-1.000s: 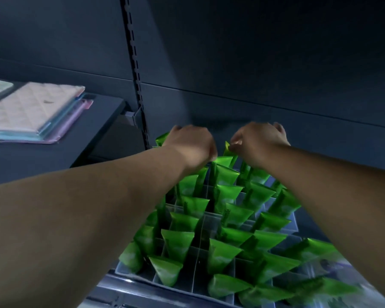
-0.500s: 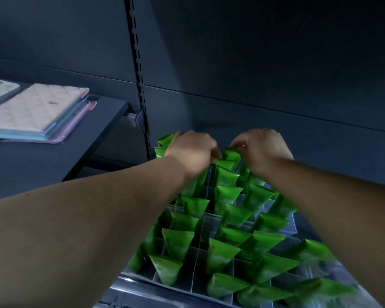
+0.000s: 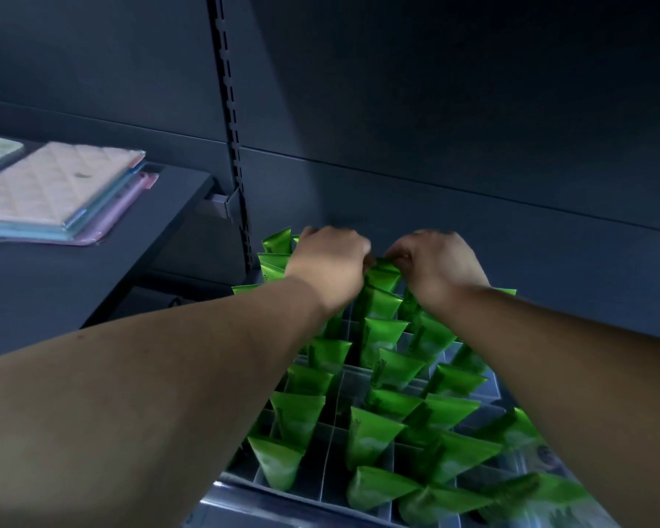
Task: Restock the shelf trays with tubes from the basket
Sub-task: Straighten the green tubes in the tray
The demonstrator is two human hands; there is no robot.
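Hands lower vs 1 s ago, now at back row. Front: tray [image 3: 244, 486] w/ green tubes [image 3: 374, 438] upright in cells. R hand [image 3: 437, 268] pinches back-row tube [image 3: 385, 269] top; L hand [image 3: 328, 268] curled beside it, grip hidden. Far L: pouches [image 3: 50, 184] on shelf [image 3: 92, 287].

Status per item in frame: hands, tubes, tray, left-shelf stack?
left hand: curled at top of back-row tube, grip hidden
right hand: pinching that top
back-row tube: upright, between hands
other tubes: standing in cells
tray: some cells empty
pouch stack: flat on left shelf
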